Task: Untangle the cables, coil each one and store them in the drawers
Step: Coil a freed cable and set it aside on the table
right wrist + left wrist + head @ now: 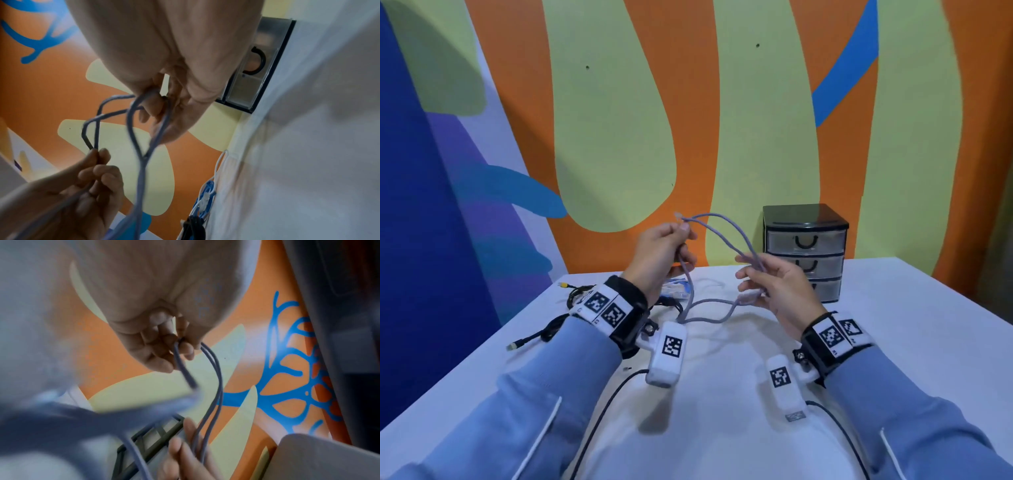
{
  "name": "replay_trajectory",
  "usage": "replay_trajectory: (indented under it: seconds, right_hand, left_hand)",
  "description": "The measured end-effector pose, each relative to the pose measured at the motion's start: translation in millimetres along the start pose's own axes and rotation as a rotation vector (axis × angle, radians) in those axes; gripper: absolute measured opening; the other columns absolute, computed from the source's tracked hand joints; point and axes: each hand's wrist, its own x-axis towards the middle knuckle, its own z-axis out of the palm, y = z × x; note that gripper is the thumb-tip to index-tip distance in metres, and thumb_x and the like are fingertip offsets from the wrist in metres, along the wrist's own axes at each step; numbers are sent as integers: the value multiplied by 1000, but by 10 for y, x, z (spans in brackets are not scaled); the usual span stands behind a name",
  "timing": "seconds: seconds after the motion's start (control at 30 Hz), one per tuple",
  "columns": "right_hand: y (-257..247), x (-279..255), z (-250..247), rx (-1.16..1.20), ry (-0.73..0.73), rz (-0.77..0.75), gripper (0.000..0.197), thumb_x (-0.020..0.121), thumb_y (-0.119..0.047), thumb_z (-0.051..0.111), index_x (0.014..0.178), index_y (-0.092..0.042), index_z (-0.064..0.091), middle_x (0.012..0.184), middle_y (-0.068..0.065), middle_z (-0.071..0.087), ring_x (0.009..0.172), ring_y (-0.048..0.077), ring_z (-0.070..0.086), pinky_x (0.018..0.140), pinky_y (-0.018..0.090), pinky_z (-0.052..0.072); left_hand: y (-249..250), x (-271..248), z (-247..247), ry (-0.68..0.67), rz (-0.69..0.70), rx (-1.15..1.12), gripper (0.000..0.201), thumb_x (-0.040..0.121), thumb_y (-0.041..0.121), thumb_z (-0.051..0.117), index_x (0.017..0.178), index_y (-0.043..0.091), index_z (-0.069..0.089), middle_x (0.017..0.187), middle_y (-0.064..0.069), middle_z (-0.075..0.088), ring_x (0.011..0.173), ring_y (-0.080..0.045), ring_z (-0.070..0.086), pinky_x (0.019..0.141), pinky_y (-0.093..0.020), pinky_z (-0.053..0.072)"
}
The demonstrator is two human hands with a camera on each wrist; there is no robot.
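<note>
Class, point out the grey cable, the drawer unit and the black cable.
grey cable (726,219): head view, raised loop between the hands.
drawer unit (805,240): head view, top drawer front.
black cable (551,329): head view, bundled middle.

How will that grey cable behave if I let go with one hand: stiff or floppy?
Probably floppy: the grey cable arcs loosely between the left hand and right hand and droops to the table. It likely keeps some spring, since its loops stay rounded. It looks light, held by fingertips alone.
</note>
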Motion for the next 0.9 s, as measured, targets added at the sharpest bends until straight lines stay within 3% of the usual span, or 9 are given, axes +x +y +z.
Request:
replay_trajectory:
  seconds: [0.1,0.17,0.27,0.43,0.5,0.6,0.77,0.83,0.9]
  right_hand:
    - [-27,26,-43,64,7,-7,23,99,1,61,119,-4,72,83,9,62,58,14,54,57,27,55]
    - [-30,46,-70,98,3,13,22,99,-13,68,118,-4,75,74,3,42,56,11,38,50,20,43]
    - [-33,54,-42,128,-7,65,33,95,-31,74,114,-5,78,77,1,18,62,14,17,47,19,26]
    - [-21,45,-44,-49,92,168,36,101,-41,66,87,-9,75,71,-2,18,54,13,20,46,23,19]
    - [-9,55,-92,-171,161,136,40,99,-46,67,74,-15,61,65,-3,22,53,14,21,46,24,19]
    - [5,87,-164,-152,290,78,44,99,-47,67,71,-21,44,61,-5,24,50,13,22,45,24,21]
    - [-69,145,-292,208,491,21,40,107,-41,54,75,-23,39,60,-6,26,47,11,22,40,23,21]
    - [-140,147,-335,340,486,-17,38,110,-39,48,77,-21,41,61,-5,23,45,10,18,39,22,16]
    - [-188,137,-312,400,427,-18,37,112,-38,44,80,-19,43,61,-5,22,46,10,15,41,24,13]
  left_hand:
    - [-33,19,-62,76,22,-26,24,111,25,56,97,11,69,64,1,50,54,-14,55,54,-25,50]
    - [-57,24,-86,142,14,-56,23,111,23,54,98,10,68,66,1,46,52,-14,49,51,-26,45]
    - [-81,18,-54,190,1,-197,23,113,22,51,96,11,63,68,0,38,49,-13,37,47,-25,42]
    - [-90,49,189,75,37,-527,19,114,25,46,98,16,52,65,2,37,47,-11,26,43,-22,30]
    - [-94,152,216,23,-6,-540,19,113,25,48,97,18,54,65,3,37,46,-9,25,40,-20,23]
    - [-121,385,172,82,-41,-460,19,112,19,49,96,17,59,65,3,37,44,-7,25,37,-19,18]
    - [-281,588,-9,281,-102,-401,18,106,7,48,97,9,63,64,0,40,42,-9,27,37,-19,22]
    - [-378,571,-91,260,-136,-285,17,102,1,53,89,10,61,67,-2,41,44,-11,34,40,-22,32]
    - [-418,538,-162,166,-154,-60,10,97,0,65,91,8,65,73,-6,52,52,-15,49,53,-29,47]
